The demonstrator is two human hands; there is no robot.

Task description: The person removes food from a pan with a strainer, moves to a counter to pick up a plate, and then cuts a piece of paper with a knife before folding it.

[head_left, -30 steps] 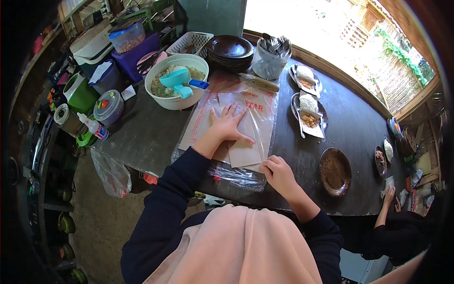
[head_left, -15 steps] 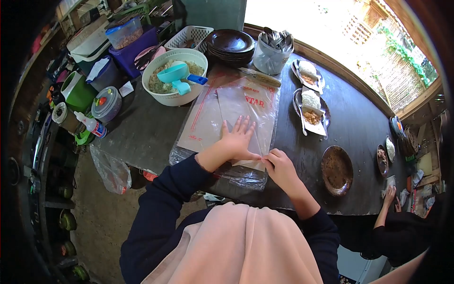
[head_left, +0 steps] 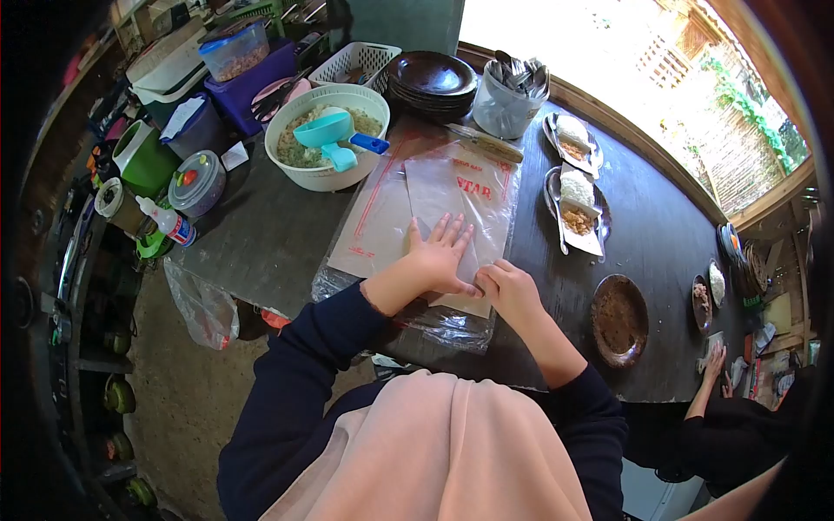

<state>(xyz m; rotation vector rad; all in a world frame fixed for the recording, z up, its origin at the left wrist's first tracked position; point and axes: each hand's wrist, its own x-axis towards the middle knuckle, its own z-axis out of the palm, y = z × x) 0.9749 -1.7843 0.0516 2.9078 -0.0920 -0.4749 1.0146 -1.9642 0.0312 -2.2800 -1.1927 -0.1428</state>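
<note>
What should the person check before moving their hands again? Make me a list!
1. Left hand flat on the brown paper sheets, fingers spread: ok.
2. Right hand has a firm hold of a sheet's edge: cannot tell; its fingers are curled there, beside the left thumb.
3. Clear plastic lies smooth: not ok; its near end is bunched up at the table edge.
4. White bowl with the scoop stands away from both hands: ok.
5. Food plate is off the paper: cannot tell; it sits right beside the edge.
</note>
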